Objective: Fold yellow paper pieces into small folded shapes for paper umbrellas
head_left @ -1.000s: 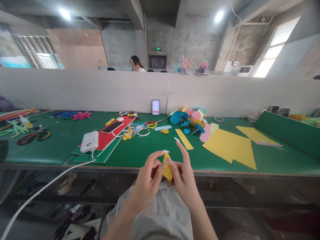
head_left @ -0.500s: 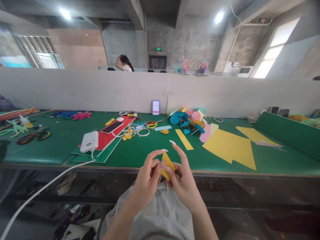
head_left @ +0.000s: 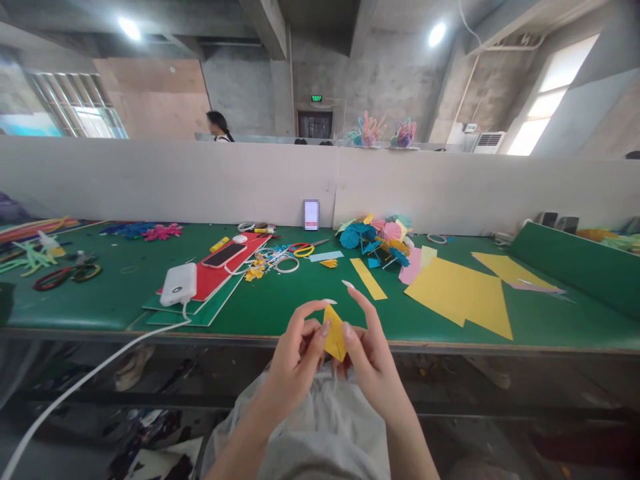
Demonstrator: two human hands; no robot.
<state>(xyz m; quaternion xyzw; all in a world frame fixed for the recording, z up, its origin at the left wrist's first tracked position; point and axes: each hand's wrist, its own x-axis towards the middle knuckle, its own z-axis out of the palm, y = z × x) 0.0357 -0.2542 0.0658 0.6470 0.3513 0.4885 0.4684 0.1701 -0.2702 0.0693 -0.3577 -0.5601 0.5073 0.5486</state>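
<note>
A small folded piece of yellow paper (head_left: 335, 335) is pinched between my two hands, just in front of the table's front edge. My left hand (head_left: 303, 343) grips its left side, thumb on the face of the paper. On the right side, my right hand (head_left: 367, 347) holds it with the thumb at the edge, its index finger raised. A yellow paper strip (head_left: 369, 279) lies on the green table beyond my hands, and large yellow sheets (head_left: 463, 293) lie to the right.
Paper umbrellas (head_left: 370, 240) are heaped at the back centre, beside scissors (head_left: 303, 250) and tape rings. A white power bank (head_left: 179, 284) with a cable and a phone (head_left: 225, 255) rest on red board at the left. Another phone (head_left: 311, 215) stands against the partition.
My right thumb has shifted right, towards the paper's edge, uncovering more of its face. Behind the partition, a person has moved left and lowered an arm.
</note>
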